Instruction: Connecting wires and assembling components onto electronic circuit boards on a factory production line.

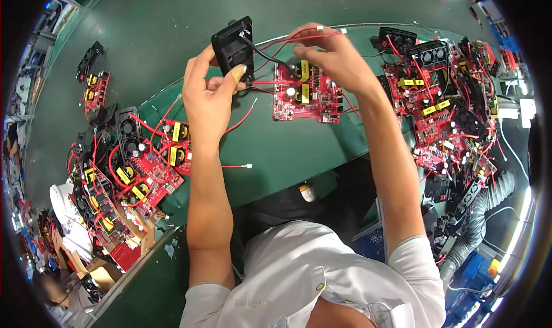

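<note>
My left hand [210,95] grips a black panel with a built-in fan [233,49], held upright above the green worktop. A pale yellow cover sits on one fingertip of that hand. Black and red wires run from the panel to a red circuit board [307,98] carrying yellow-wrapped coils, which lies just right of it. Over the board's far edge is my right hand [336,57], fingers bent and slightly blurred. Red wires with white connectors [344,31] cross beside its fingers; whether it pinches one cannot be made out.
Several wired red boards with black fan panels [127,126] lie at the left. More are piled at the right [445,98]. Another board [96,95] sits at the far left. A grey flexible duct [480,213] rises at the lower right. Part of another person [63,282] shows at the lower left.
</note>
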